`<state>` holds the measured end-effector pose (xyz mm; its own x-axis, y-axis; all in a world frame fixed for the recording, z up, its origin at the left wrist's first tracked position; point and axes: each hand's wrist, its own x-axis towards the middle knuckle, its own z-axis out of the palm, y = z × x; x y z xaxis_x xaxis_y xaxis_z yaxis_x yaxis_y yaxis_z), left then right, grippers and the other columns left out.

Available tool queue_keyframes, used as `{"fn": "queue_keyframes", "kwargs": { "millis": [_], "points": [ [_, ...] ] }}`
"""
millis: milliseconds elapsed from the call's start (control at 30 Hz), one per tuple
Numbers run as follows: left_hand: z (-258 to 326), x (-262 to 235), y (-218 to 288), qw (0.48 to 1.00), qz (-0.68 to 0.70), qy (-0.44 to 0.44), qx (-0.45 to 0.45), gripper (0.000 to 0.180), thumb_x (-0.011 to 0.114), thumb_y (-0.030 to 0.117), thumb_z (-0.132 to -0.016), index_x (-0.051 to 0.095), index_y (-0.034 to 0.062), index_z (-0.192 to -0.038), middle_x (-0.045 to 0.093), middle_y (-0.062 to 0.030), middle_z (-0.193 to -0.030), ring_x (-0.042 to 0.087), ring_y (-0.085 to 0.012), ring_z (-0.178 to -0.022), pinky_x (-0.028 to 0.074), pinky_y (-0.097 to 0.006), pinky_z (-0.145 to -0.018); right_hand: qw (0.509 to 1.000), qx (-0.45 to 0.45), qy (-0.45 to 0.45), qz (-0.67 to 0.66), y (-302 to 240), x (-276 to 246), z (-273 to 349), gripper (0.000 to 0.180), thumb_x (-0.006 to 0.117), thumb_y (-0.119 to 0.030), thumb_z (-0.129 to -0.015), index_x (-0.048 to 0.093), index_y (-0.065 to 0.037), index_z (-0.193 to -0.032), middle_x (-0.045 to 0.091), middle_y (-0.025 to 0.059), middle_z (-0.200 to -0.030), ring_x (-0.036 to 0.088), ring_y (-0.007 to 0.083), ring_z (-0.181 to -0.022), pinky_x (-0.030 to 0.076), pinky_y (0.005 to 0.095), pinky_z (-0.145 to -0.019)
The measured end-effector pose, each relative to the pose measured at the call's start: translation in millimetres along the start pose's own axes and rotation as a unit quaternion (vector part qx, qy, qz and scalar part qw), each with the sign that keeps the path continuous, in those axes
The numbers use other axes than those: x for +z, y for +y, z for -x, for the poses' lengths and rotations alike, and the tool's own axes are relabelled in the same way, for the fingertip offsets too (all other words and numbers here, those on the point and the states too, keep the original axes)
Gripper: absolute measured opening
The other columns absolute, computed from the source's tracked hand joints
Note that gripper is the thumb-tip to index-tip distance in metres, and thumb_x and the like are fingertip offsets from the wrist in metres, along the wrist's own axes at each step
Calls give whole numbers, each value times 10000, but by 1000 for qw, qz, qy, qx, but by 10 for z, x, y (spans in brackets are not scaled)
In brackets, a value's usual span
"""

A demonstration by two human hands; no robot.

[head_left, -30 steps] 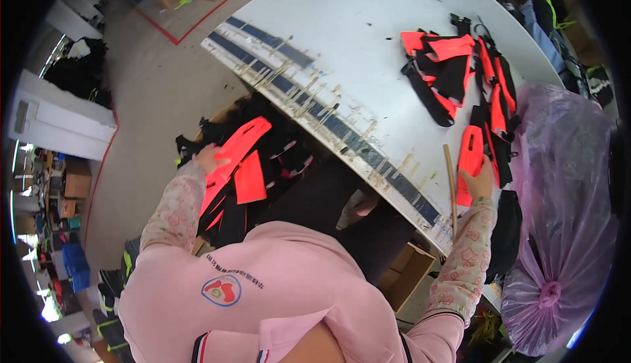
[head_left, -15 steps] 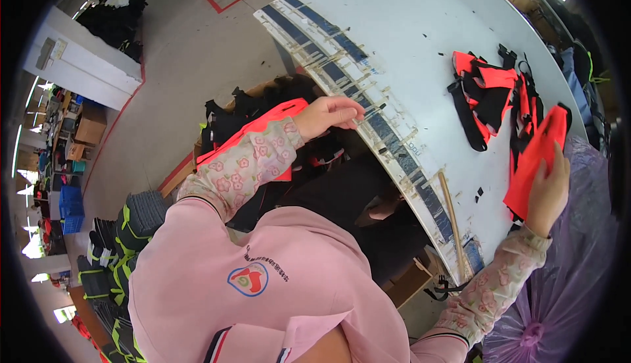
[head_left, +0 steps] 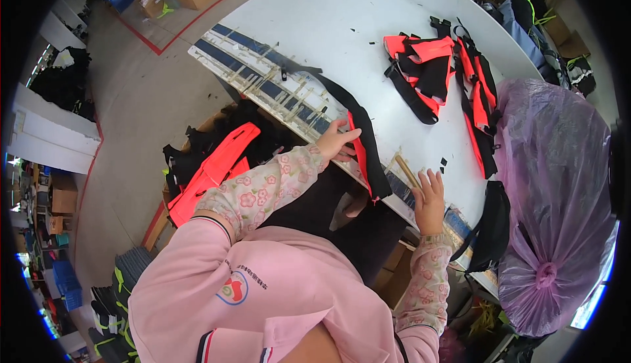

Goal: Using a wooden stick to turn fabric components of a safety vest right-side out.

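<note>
A long black-and-orange belt [head_left: 369, 141] lies along the near edge of the table, its lower end hanging slightly over. My left hand [head_left: 334, 143] grips its orange edge, thumb and fingers bent against it; some fingertips are partly hidden. Apart from the belt, to its right, my right hand [head_left: 429, 204] is raised with fingers spread and holds nothing. Close to that hand lies a thin wooden stick [head_left: 406, 169]. A black pouch [head_left: 488, 226] with a strap rests at the table's right edge.
More black-and-orange belts [head_left: 430, 67] lie bunched on the white table [head_left: 296, 18]. A large purple plastic bag [head_left: 552, 185] stands at the right. Below the table's left side, a box holds black and orange pieces [head_left: 220, 166]. Grey bundles with lime ties [head_left: 135, 264] are stacked lower left.
The view has turned. My right hand has let go of the orange piece at the right and moved left, opening. A belt now lies in front of my left hand, which has taken hold of it.
</note>
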<state>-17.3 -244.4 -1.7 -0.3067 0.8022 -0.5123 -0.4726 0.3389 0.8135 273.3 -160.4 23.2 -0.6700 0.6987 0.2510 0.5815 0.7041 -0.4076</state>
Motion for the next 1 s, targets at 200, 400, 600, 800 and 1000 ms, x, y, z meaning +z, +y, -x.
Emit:
{"fn": "queue_keyframes", "kwargs": {
  "millis": [200,400,600,800,1000],
  "points": [
    [-316,150,-248,980,-43,6,196,744,661,-6,-745,250,24,-1364,532,-109,-1160,577,-200,-995,489,-313,-839,995,67,8,80,935,203,388,437,526,-107,-880,452,-38,-1306,351,216,-1405,241,424,-1335,246,469,-1081],
    [-707,439,293,936,-219,-84,264,801,674,-18,-724,246,38,-1399,567,-132,-1136,586,-193,-983,493,-310,-836,958,27,-54,-280,-190,-105,-113,694,688,-43,-734,375,-24,-1353,349,215,-1406,308,373,-1321,299,393,-1064],
    [-922,446,304,964,-200,-113,136,658,726,305,-774,425,-4,-1271,619,-124,-923,627,-200,-762,512,-295,-615,952,120,-67,-273,-736,559,-223,530,626,-9,-767,471,-39,-1274,554,169,-1092,576,334,-949,469,366,-803],
    [232,-1,99,965,-224,-136,27,538,655,406,-824,482,4,-1137,601,-95,-925,611,-136,-746,499,-245,-622,972,85,71,-208,-615,555,-137,262,507,20,-794,570,4,-1048,541,194,-928,569,383,-840,476,424,-722],
    [625,92,-419,984,-125,-125,16,439,684,275,-815,498,15,-1115,610,-93,-904,625,-161,-694,519,-266,-581,984,8,41,-171,-967,597,-159,282,523,53,-770,569,25,-1047,530,181,-900,564,368,-786,474,405,-691]
  ]
}}
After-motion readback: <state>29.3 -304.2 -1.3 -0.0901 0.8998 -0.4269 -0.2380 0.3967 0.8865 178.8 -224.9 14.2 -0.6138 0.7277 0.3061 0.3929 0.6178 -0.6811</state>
